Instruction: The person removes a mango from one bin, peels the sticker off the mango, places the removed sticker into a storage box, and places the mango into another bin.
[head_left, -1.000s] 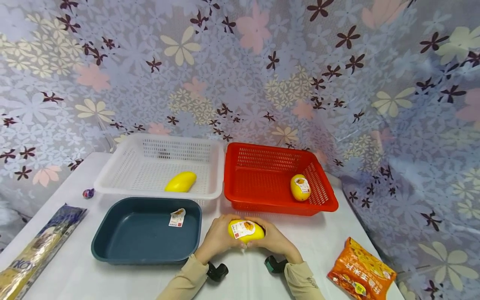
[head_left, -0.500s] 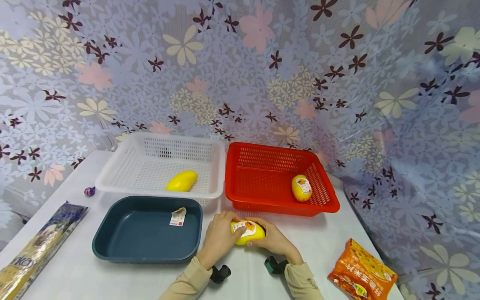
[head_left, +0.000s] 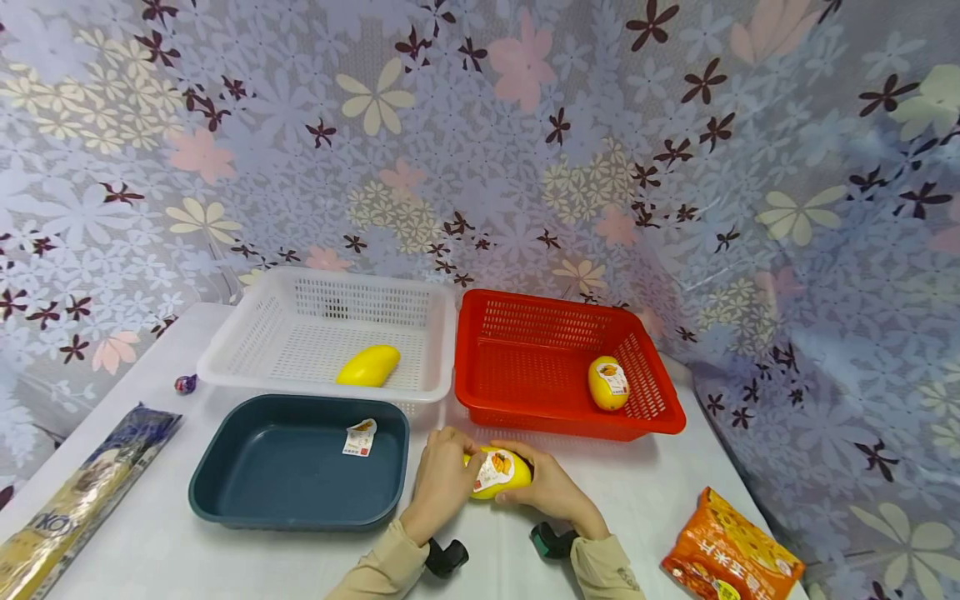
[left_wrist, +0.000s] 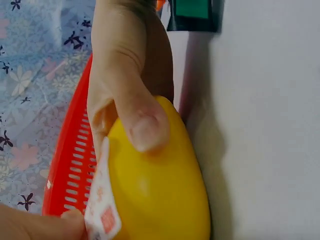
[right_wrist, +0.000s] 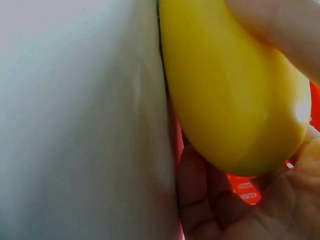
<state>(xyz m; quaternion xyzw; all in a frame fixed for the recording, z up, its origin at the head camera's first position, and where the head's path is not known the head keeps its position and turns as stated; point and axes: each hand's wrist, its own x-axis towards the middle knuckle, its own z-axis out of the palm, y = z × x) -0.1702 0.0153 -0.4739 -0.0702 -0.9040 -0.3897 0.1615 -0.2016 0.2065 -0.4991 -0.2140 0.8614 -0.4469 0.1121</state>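
A yellow mango (head_left: 521, 477) with a white printed label (head_left: 495, 469) lies between the two hands, low over the white table. My right hand (head_left: 553, 490) holds it by its right end, thumb on the near side and fingers behind. From the left, my left hand (head_left: 441, 479) reaches over the mango with curled fingers. In the left wrist view, its fingertips (left_wrist: 74, 222) pinch the edge of the label (left_wrist: 104, 202), which stands slightly off the skin. The right wrist view shows the mango's smooth, rounded end (right_wrist: 235, 95) against the right palm.
A dark blue tray (head_left: 247, 523) with a loose label (head_left: 360, 437) stands left. Behind are a white basket (head_left: 315, 387) with a bare mango (head_left: 368, 366) and a red basket (head_left: 555, 427) with a labelled mango (head_left: 604, 396). Snack bag (head_left: 735, 550), noodle pack (head_left: 82, 500) and lollipop (head_left: 185, 384) lie at the sides.
My left hand has shifted from holding the mango's left end to over its label, thumb and fingers closing at the label's edge. My right hand keeps its hold.
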